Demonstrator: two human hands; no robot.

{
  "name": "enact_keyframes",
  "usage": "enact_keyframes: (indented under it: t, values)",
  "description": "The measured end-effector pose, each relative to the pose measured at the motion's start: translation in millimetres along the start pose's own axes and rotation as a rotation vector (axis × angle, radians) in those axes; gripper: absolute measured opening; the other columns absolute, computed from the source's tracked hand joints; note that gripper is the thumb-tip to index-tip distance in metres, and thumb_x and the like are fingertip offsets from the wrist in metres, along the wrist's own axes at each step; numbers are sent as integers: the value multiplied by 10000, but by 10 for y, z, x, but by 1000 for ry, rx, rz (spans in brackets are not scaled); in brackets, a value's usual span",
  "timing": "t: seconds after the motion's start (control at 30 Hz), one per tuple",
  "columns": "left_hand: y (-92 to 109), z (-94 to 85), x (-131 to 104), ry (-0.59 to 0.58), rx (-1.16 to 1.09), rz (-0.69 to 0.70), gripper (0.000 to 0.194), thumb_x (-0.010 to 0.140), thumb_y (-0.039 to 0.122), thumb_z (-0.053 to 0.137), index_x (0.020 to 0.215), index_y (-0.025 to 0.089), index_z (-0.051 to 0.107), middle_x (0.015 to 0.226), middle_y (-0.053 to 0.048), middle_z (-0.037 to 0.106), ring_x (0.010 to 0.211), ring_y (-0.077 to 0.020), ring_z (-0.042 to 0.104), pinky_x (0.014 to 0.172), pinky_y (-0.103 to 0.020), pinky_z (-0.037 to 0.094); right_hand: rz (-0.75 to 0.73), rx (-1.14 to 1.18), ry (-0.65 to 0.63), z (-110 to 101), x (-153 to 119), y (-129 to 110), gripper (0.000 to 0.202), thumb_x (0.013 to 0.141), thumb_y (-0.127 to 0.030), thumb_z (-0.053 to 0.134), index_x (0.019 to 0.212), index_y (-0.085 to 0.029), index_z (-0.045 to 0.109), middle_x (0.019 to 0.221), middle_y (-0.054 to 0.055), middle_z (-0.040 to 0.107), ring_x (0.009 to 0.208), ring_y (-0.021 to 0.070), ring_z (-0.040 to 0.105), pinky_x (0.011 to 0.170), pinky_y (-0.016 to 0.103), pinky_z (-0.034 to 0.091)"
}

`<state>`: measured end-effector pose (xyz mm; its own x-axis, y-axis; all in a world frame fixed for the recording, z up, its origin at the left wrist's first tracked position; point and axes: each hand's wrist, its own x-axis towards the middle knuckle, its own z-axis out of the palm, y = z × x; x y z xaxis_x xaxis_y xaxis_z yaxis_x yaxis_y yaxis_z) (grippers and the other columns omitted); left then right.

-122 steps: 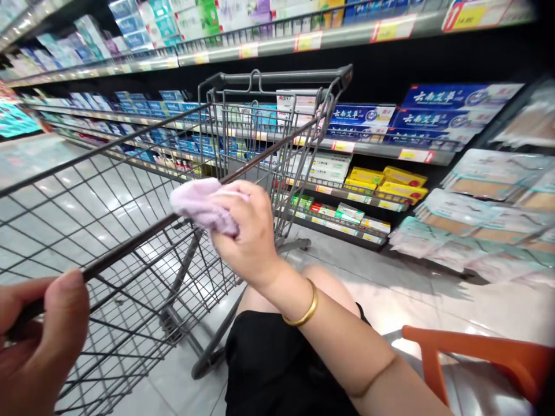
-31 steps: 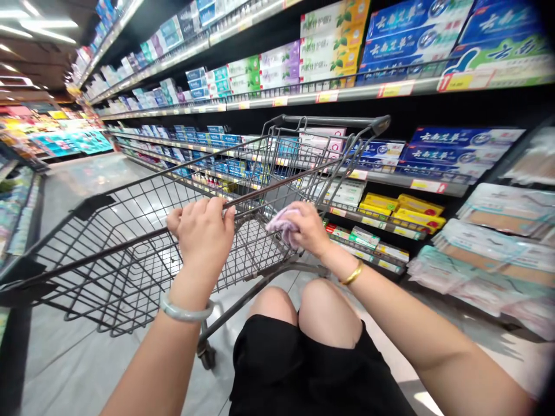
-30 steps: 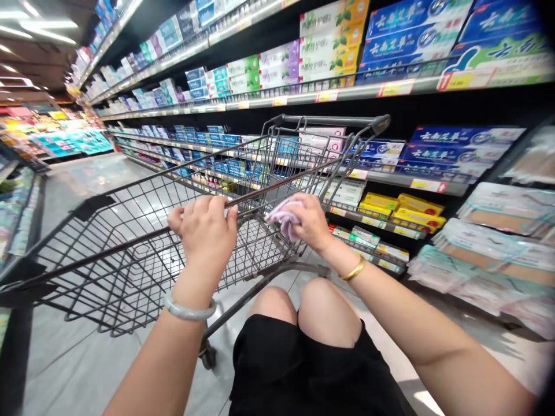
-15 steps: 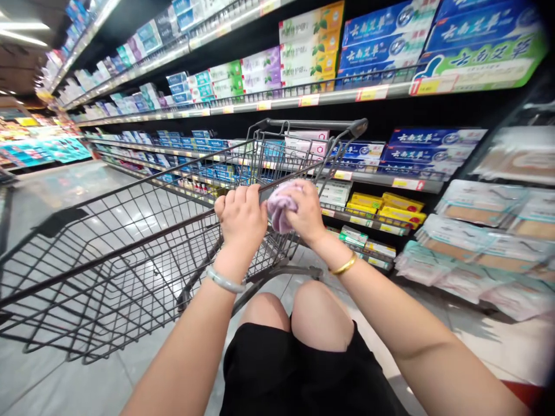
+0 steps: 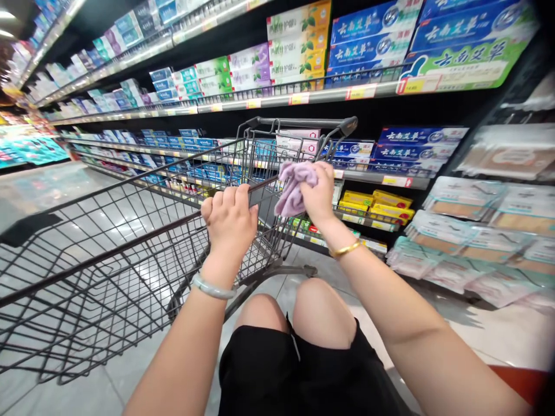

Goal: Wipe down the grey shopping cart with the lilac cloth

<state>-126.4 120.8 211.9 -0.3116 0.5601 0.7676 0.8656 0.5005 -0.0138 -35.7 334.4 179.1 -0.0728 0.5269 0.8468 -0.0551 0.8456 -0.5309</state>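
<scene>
My left hand (image 5: 229, 222) is wrapped over the top side rail of a dark wire shopping cart (image 5: 99, 254), with the fingers curled round the bar. To its right, my right hand (image 5: 319, 193) grips a bunched lilac cloth (image 5: 293, 188). The cloth lies against the cart's rail near the handle end, and the palm side of the hand is hidden. Beyond both hands stands the cart's push handle (image 5: 303, 124). Through the wire mesh the grey floor shows.
Behind the cart runs a long shelf (image 5: 225, 107) stacked with toothpaste boxes (image 5: 297, 46). Packaged goods (image 5: 472, 225) hang on a rack at the right. My knees (image 5: 323, 312) are close below the hands. Grey tiled floor (image 5: 277, 292) lies under the cart.
My right hand has moved up and right along the rail with the cloth, away from my left hand. More of the cloth shows. The view has shifted slightly right.
</scene>
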Motion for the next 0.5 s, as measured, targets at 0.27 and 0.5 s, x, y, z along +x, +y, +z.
enact_keyframes:
  t: [0.27,0.5]
  values:
    - [-57,13,-6,19,40,22,483,940,358,562,1396,197,549,1255,-160,640,1162,-356,539,1040,-494,335,135,57,24,284,-341,-139,341,764,-86,579,1064,-218,674,1237,105,518,1207,245,540,1132,436,429]
    - [-182,8,12,-21,40,-2,504,934,369,578,1406,196,552,1257,-174,634,1169,-372,542,1044,-517,343,408,-3,41,430,-1246,-47,257,780,-116,546,997,-211,646,1157,110,558,1133,249,556,1064,446,470]
